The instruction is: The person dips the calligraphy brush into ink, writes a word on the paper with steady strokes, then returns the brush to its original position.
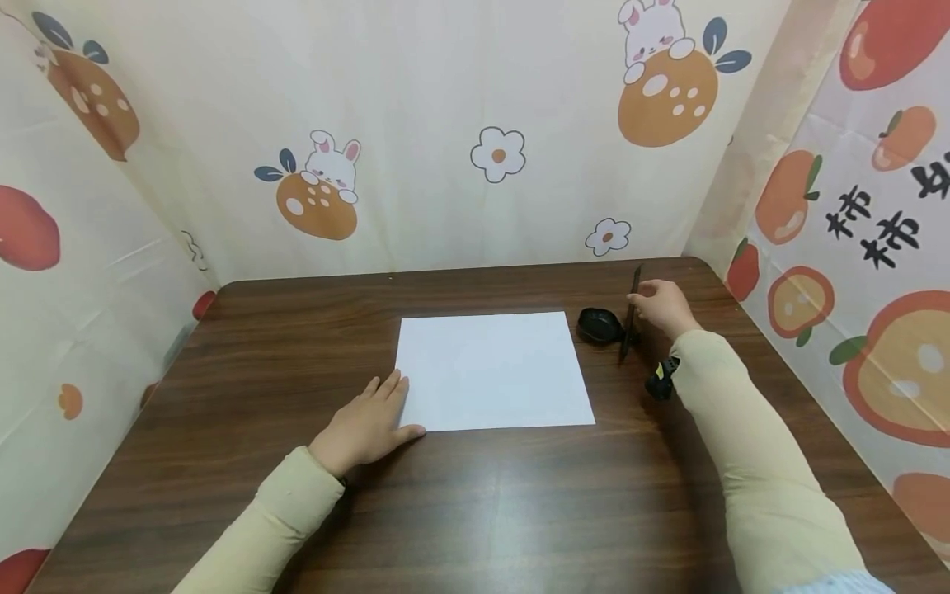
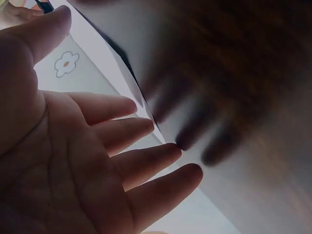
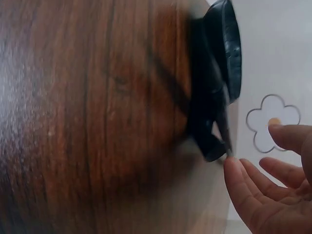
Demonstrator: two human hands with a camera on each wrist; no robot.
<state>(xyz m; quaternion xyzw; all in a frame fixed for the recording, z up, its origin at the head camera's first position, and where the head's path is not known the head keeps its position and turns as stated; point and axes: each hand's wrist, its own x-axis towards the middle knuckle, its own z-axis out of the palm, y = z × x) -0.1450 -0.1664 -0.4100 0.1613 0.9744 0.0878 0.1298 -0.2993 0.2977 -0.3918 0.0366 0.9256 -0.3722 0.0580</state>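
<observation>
Patterned curtains (image 1: 430, 99) surround our wooden table (image 1: 490, 520). Our spread left hand (image 1: 366, 422) touches the white paper (image 1: 493, 371) at its left edge; our right hand (image 1: 663, 307), thumb apart, touches a dark stick (image 1: 629, 318) beside the black dish (image 1: 599, 326).

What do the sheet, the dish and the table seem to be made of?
Sheet: likely paper, matte, being thin, flat and evenly white with crisp edges.
Dish: perhaps plastic or glazed ceramic, black with a slight sheen, going by faint highlights; I can't tell which.
Table: wood or wood-effect laminate, satin finish, judging by brown grain streaks and a soft reflection.
</observation>
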